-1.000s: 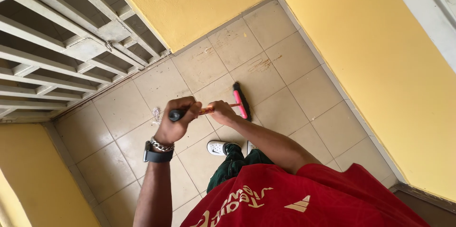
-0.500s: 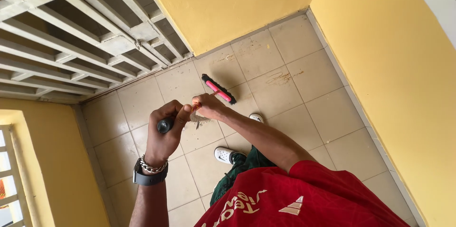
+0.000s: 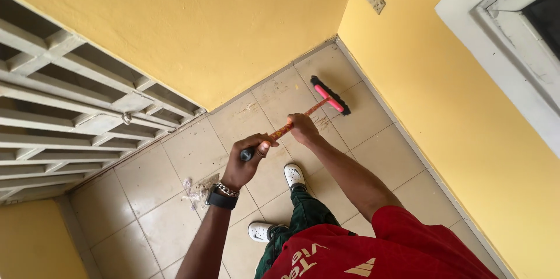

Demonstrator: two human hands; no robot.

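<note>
Pink and black, the broom head (image 3: 330, 96) sits on the tiled floor (image 3: 385, 139) close to the corner where the two yellow walls (image 3: 233, 28) meet. You have both hands clamped on the broom handle (image 3: 291, 124), set apart along it: your left hand (image 3: 245, 165) wraps the dark end cap nearest you, and your right hand (image 3: 303, 128) grips further down the patterned shaft, arm stretched forward. A small pile of dust and scraps (image 3: 195, 188) lies on the tiles to your left, near the grey metal grille (image 3: 76, 115), well apart from the broom head.

With the bristles this near the skirting, a hard push could knock the head against the wall or scuff the paint. Your reach is long, so your weight leans forward; one white shoe (image 3: 293, 175) stands almost under the handle, and a quick pull back could catch it. A wide sweep could also scatter the gathered pile rather than add to it.
</note>
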